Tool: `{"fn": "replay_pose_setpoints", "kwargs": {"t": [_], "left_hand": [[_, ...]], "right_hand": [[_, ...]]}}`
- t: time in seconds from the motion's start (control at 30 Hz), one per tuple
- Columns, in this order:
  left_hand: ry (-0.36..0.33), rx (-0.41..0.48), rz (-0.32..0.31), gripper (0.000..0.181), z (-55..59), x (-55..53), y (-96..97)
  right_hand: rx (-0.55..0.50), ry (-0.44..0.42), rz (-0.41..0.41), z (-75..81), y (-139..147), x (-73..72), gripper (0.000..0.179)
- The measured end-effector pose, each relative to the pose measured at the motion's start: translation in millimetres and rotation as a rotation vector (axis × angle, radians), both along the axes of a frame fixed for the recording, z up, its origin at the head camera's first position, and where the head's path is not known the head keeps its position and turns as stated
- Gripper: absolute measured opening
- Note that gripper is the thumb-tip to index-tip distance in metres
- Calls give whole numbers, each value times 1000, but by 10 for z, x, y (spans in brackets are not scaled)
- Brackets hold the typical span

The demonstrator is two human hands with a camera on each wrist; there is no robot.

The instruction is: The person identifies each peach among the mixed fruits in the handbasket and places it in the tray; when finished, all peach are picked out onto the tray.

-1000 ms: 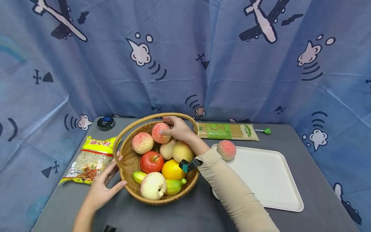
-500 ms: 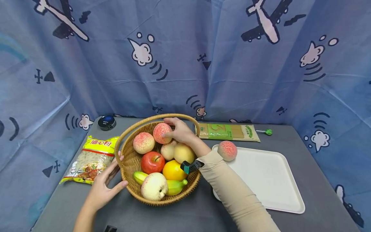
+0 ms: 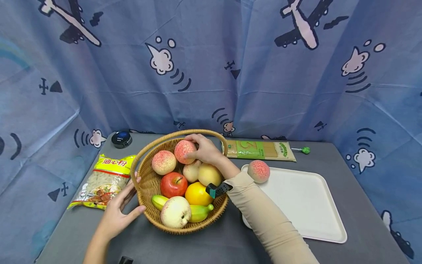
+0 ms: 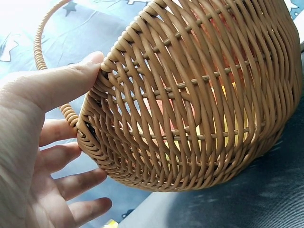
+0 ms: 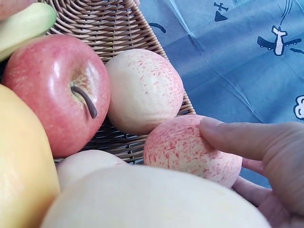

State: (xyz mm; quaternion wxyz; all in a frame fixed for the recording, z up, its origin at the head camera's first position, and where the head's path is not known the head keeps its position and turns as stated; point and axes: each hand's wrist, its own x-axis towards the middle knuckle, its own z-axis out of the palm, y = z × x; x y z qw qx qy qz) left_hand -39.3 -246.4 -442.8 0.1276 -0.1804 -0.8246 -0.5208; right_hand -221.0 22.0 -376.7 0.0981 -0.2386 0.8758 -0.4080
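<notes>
Tan wicker makes up the basket (image 3: 149, 185), set left of the middle of the tabletop (image 3: 211, 249). By its near rim the pale fruit (image 3: 176, 212) lies over the banana (image 3: 200, 213), which seems to prop it. The left hand (image 3: 114, 215) is at the rim on the side of the tabletop's left edge, near the foot of the handle (image 3: 197, 130): fingers apart, thumb tip on the rim, a light touch that probably steadies the basket. Behind the banana sit the orange (image 3: 197, 194) and the apple (image 3: 173, 184), packed close and so likely wedged. The tray (image 3: 300, 205) lies flat toward the tabletop's right edge, the pasta bag (image 3: 105, 181) along the left edge. Farther in, the right hand (image 3: 207, 149) has its fingers clamped on the held peach (image 3: 184, 151), thumb opposing the others, as a round thing presumably needs. That peach is inside the basket near the far rim, beside the second peach (image 3: 163, 162). The third peach (image 3: 258, 171) sits at the tray's far left corner, where the raised rim may stop it rolling. Near the tabletop's far edge lie the noodle pack (image 3: 260, 149) and lollipop (image 3: 306, 150); the tin (image 3: 121, 139) stands by the far left corner, perhaps to be out of the way.
</notes>
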Motion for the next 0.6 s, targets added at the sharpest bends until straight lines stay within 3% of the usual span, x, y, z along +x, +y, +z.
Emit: {"fn": "replay_pose_setpoints", "kwargs": {"t": [0.43, 0.6], "left_hand": [[36, 2, -11, 78, 2, 1, 15], [18, -2, -4, 79, 17, 6, 16]], "right_hand": [[80, 2, 29, -3, -13, -4, 70], [75, 7, 28, 20, -10, 10, 69]]}}
